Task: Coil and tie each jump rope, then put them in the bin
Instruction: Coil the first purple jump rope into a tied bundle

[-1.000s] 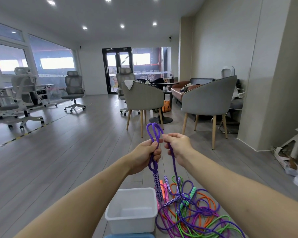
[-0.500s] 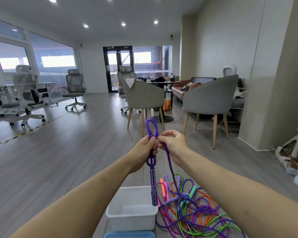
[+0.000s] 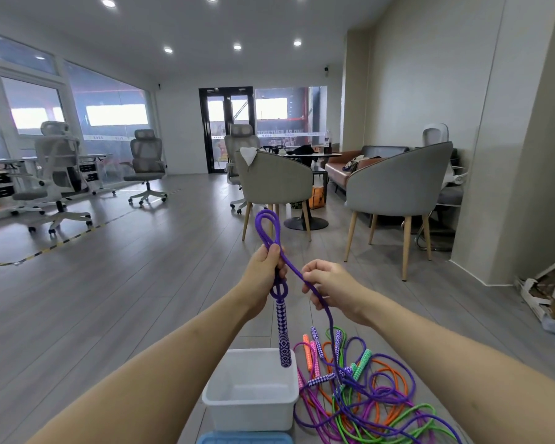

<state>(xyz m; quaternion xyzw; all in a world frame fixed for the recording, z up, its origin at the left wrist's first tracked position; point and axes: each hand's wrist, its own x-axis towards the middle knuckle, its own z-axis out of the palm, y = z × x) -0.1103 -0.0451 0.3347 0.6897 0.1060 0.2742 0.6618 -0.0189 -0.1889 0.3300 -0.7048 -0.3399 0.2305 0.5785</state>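
Purple rope (image 3: 267, 230): I see my left hand (image 3: 263, 277) gripping its folded loops, one handle (image 3: 283, 334) hanging over the white bin (image 3: 250, 402). My right hand (image 3: 329, 285) has fingers curled round the trailing strand. Remaining ropes (image 3: 366, 402): tangled on the floor (image 3: 125, 283) just right of bin

The left hand (image 3: 265, 274) is gripping a jump rope (image 3: 266, 229), a loop standing above the fist and a handle (image 3: 283, 338) hanging below, over the bin (image 3: 252, 408). The right hand (image 3: 332, 286) is holding the trailing cord just to the right. Further ropes (image 3: 369, 402) are lying tangled on the floor (image 3: 109, 283), right of the bin.
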